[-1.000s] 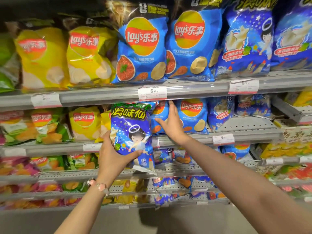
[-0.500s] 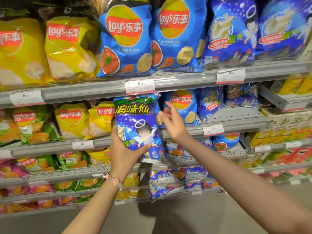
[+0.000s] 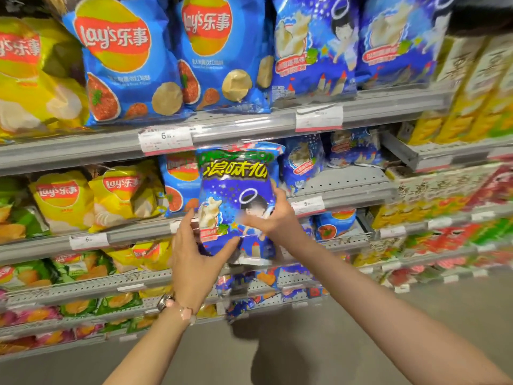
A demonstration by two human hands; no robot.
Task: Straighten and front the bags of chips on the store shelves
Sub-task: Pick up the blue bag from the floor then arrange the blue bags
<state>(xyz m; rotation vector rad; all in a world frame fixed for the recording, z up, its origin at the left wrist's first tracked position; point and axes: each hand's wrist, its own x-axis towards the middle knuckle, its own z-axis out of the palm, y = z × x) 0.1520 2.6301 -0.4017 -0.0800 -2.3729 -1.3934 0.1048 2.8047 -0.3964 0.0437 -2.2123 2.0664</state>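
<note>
Chip bags fill the shelves in the head view, and the one I am handling is a dark blue snack bag (image 3: 236, 201) with yellow-green lettering, held upright in front of the second shelf (image 3: 344, 187) from the top, just off its front edge. My left hand (image 3: 194, 254) grips the bag's lower left corner, thumb across the front and fingers curled behind. My right hand (image 3: 270, 218) pinches its right edge at mid-height, thumb on the front. A beaded bracelet (image 3: 177, 308) sits on my left wrist.

Behind the bag, at the left of that shelf, stands a blue Lay's bag (image 3: 180, 184), with yellow Lay's bags (image 3: 91, 198) further left. To the right, matching dark blue bags (image 3: 302, 162) sit back from the front edge. On the top shelf (image 3: 249, 126), large blue Lay's bags (image 3: 172, 56) stand at the front edge above a price tag (image 3: 165, 140).
</note>
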